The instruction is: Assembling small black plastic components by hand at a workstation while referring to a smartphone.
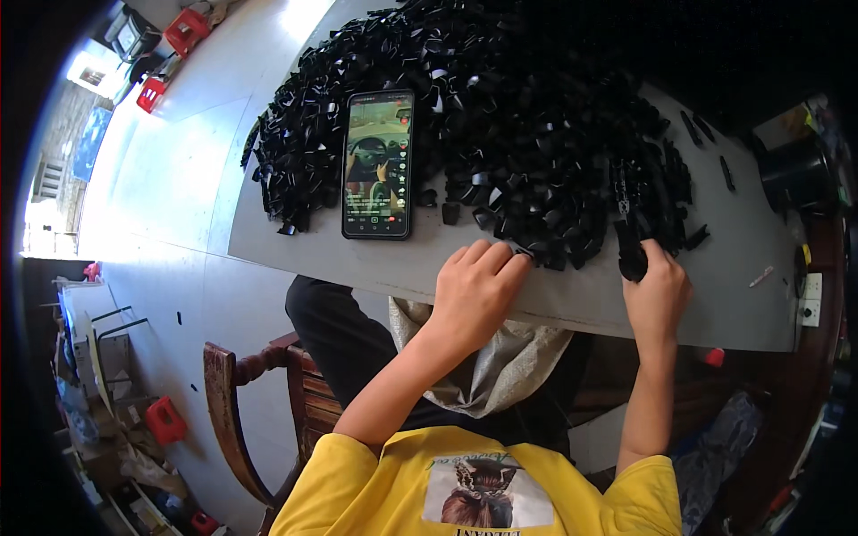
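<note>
A broad heap of small, glossy black plastic pieces (357,67) covers much of the grey tabletop (304,241). My left hand (478,290) rests at the heap's near edge, its fingers curled closed; whatever they hold, if anything, is hidden. Farther right, my right hand (660,290) is closed around the near end of a long black piece (631,255), which points away from me into the heap. Its far end merges with the dark pieces around it, so its exact kind is unclear. A phone (378,165) with a lit screen lies left of my hands.
Several thin black strips (691,128) lie near the table's right side, with a white pen-like stick (761,276) nearer me. A dark round container (791,174) stands beyond that edge. A light woven cloth (500,366) hangs at my lap. A wooden chair (219,384) is at left.
</note>
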`<state>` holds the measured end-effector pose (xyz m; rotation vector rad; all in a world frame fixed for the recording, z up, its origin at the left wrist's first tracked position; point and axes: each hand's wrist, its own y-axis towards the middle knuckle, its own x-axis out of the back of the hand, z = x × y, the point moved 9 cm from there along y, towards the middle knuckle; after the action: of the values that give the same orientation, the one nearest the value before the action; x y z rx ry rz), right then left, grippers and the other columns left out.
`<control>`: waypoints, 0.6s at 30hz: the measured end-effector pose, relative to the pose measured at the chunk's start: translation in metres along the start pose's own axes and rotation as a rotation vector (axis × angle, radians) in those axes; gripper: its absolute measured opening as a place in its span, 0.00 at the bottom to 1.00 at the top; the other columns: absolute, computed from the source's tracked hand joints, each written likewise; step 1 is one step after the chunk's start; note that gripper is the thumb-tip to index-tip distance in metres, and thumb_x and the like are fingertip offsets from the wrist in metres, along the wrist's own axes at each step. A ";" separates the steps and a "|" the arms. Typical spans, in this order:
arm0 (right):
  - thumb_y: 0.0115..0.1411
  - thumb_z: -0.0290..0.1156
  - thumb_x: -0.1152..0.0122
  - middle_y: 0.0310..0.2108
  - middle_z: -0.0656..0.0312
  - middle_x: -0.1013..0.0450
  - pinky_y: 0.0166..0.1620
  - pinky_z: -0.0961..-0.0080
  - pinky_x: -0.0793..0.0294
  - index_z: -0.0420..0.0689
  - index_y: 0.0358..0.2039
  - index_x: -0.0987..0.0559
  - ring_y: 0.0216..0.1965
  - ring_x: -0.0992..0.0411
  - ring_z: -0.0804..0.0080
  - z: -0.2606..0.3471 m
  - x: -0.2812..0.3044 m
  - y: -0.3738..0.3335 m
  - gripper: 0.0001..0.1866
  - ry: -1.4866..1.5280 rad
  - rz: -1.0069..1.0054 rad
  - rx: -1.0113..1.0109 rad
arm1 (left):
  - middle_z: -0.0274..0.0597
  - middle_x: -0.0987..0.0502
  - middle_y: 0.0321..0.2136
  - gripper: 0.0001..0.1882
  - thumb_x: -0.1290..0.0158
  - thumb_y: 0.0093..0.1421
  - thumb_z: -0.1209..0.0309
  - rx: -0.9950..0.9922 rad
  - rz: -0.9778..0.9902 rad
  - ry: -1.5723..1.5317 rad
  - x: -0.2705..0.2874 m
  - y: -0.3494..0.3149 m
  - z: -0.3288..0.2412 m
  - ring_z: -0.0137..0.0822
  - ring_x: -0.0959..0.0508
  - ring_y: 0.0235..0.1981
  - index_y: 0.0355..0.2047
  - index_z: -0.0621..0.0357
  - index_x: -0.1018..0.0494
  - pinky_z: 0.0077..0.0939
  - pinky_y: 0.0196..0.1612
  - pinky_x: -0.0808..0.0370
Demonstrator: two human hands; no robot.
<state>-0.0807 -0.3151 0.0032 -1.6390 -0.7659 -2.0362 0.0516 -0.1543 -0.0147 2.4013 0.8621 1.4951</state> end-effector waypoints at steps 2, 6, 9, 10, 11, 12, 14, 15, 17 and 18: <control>0.47 0.20 0.38 0.35 0.53 0.24 0.36 0.62 0.28 0.42 0.35 0.24 0.35 0.26 0.50 -0.003 -0.006 0.001 0.13 0.015 0.084 -0.040 | 0.37 0.30 0.25 0.10 0.42 0.49 0.74 -0.003 0.086 0.041 -0.005 -0.001 0.001 0.40 0.29 0.28 0.33 0.55 0.28 0.32 0.32 0.31; 0.44 0.15 0.43 0.29 0.56 0.28 0.32 0.63 0.30 0.43 0.36 0.22 0.33 0.28 0.53 0.019 0.016 0.008 0.17 0.121 -0.039 0.273 | 0.37 0.31 0.27 0.09 0.42 0.49 0.73 0.009 0.110 0.033 0.001 0.001 0.004 0.40 0.29 0.30 0.31 0.55 0.29 0.32 0.34 0.31; 0.43 0.13 0.46 0.25 0.58 0.32 0.30 0.64 0.31 0.44 0.37 0.21 0.30 0.31 0.57 0.034 0.012 0.007 0.20 0.053 -0.031 0.513 | 0.38 0.31 0.28 0.09 0.41 0.49 0.72 0.020 0.104 -0.011 0.006 0.002 0.005 0.41 0.29 0.30 0.30 0.56 0.30 0.32 0.35 0.30; 0.42 0.13 0.47 0.23 0.59 0.35 0.29 0.65 0.32 0.44 0.37 0.21 0.29 0.32 0.59 0.037 0.009 0.005 0.21 0.049 -0.032 0.591 | 0.38 0.31 0.28 0.09 0.41 0.49 0.72 0.020 0.101 -0.011 0.006 0.002 0.005 0.41 0.29 0.30 0.30 0.56 0.30 0.32 0.35 0.30; 0.43 0.15 0.47 0.23 0.60 0.35 0.28 0.65 0.33 0.44 0.37 0.21 0.28 0.32 0.61 0.037 0.005 0.004 0.19 0.008 -0.022 0.646 | 0.38 0.30 0.29 0.09 0.41 0.49 0.72 0.015 0.089 -0.013 0.007 0.001 0.004 0.41 0.29 0.30 0.30 0.56 0.30 0.32 0.34 0.30; 0.43 0.15 0.47 0.23 0.60 0.35 0.28 0.65 0.33 0.44 0.37 0.21 0.28 0.32 0.61 0.036 0.003 0.004 0.19 0.007 -0.023 0.649 | 0.38 0.29 0.31 0.09 0.41 0.48 0.73 0.009 0.078 -0.014 0.008 0.000 0.003 0.42 0.28 0.30 0.29 0.56 0.30 0.33 0.34 0.29; 0.43 0.15 0.47 0.24 0.60 0.33 0.27 0.64 0.32 0.41 0.34 0.21 0.28 0.32 0.61 0.038 0.005 -0.001 0.16 0.017 -0.059 0.695 | 0.39 0.28 0.32 0.09 0.40 0.48 0.75 0.031 0.048 -0.073 0.014 -0.002 0.003 0.41 0.27 0.30 0.30 0.57 0.29 0.32 0.34 0.28; 0.43 0.15 0.47 0.24 0.60 0.33 0.27 0.64 0.32 0.41 0.34 0.21 0.28 0.32 0.61 0.039 0.006 -0.004 0.16 0.017 -0.058 0.695 | 0.39 0.28 0.34 0.10 0.40 0.47 0.78 0.052 0.023 -0.134 0.019 -0.005 0.003 0.39 0.25 0.31 0.30 0.58 0.28 0.31 0.33 0.27; 0.45 0.18 0.44 0.28 0.57 0.29 0.30 0.66 0.29 0.38 0.32 0.23 0.30 0.29 0.59 0.044 0.021 -0.013 0.11 0.091 -0.129 0.676 | 0.39 0.28 0.34 0.11 0.40 0.47 0.79 0.140 -0.003 -0.328 0.025 -0.012 0.008 0.39 0.24 0.31 0.31 0.58 0.29 0.30 0.33 0.26; 0.45 0.18 0.44 0.28 0.57 0.29 0.30 0.66 0.29 0.38 0.32 0.23 0.30 0.29 0.59 0.051 0.024 -0.018 0.11 0.090 -0.128 0.672 | 0.39 0.29 0.33 0.13 0.39 0.47 0.80 0.228 -0.030 -0.523 0.027 -0.016 0.014 0.39 0.24 0.32 0.33 0.59 0.29 0.29 0.32 0.26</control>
<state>-0.0596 -0.2682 0.0314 -1.1273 -1.3629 -1.6451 0.0662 -0.1236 -0.0075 2.7272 0.9668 0.7192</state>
